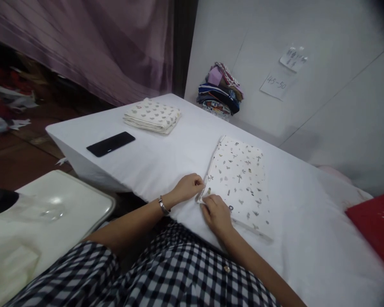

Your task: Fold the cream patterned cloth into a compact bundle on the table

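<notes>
A folded white cloth (243, 183) printed with small palm trees and other little motifs lies flat on the white-covered table. My left hand (189, 186), with a metal bracelet at the wrist, is closed at the cloth's left edge, its fingertips curled against the layers. My right hand (218, 213) pinches the near left corner of the same cloth, the thumb under the fingers. Both hands are close together at that corner. What exactly lies between the left fingertips is partly hidden.
A second folded printed cloth (152, 116) and a black phone (110, 143) lie on the table's left part. Several folded textiles (219, 91) are stacked by the wall. A red item (376, 221) is at the right. A white stool-like surface (83, 204) holds a clear bottle (35, 207).
</notes>
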The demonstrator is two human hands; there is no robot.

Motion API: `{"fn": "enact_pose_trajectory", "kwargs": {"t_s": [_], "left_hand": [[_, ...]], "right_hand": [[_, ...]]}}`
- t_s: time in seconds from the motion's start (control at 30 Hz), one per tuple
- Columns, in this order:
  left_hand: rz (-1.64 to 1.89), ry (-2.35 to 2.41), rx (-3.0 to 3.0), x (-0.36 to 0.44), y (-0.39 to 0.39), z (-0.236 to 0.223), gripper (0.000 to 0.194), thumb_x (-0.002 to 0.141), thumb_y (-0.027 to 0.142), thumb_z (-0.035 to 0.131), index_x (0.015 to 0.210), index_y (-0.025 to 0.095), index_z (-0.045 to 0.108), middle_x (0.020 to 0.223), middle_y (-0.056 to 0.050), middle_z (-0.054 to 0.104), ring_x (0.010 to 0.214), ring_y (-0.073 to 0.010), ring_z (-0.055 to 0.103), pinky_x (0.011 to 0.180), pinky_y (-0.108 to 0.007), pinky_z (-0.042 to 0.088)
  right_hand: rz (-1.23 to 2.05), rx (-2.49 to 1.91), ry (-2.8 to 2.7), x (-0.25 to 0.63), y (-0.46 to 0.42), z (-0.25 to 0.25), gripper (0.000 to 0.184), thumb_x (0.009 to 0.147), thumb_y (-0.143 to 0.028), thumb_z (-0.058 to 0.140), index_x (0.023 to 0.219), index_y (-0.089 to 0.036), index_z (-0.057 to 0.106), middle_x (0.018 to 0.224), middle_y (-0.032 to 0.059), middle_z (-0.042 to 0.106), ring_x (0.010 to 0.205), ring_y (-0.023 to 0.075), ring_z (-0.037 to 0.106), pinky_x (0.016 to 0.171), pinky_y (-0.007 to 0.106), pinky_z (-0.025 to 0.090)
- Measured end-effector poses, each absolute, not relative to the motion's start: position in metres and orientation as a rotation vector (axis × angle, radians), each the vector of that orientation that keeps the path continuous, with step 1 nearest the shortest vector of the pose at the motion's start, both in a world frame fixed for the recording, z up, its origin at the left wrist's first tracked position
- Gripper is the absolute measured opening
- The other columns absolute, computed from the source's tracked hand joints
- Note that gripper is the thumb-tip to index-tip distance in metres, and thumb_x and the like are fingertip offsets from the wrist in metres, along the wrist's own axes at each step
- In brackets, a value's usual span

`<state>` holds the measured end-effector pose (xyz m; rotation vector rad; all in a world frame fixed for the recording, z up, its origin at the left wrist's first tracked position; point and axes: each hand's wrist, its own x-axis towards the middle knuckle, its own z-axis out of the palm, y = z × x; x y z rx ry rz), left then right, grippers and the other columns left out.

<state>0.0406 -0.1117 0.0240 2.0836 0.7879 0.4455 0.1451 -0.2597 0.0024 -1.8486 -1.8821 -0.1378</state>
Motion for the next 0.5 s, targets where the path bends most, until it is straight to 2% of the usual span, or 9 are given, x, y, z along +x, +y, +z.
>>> {"fn": "enact_pose_trajectory", "kwargs": {"t_s": [0.23,0.5], "left_hand": [[0.265,0.888,2.215,0.057,-0.114,0.030,0.024,0.069,0.043,0.063,0.066,0.019,0.065,0.075,-0.001,0.065,0.070,-0.0151,0.057,0.059,-0.026,0.039],[0.224,1.014,2.228,0.064,-0.117,0.028,0.015,0.071,0.033,0.060,0.068,0.019,0.065,0.074,-0.001,0.067,0.068,-0.0152,0.057,0.058,-0.026,0.038]], "right_hand": [[-0.197,-1.926,-1.945,0.141,-0.261,0.001,0.021,0.090,-0.022,0.044,0.100,-0.016,0.061,0.089,0.0093,0.060,0.083,0.0222,0.051,0.073,0.035,0.045],[-0.181,-1.922,-1.943,0.140,-0.264,0.001,0.023,0.089,-0.020,0.044,0.104,-0.016,0.060,0.091,0.0103,0.059,0.086,0.0227,0.050,0.074,0.036,0.044]]}}
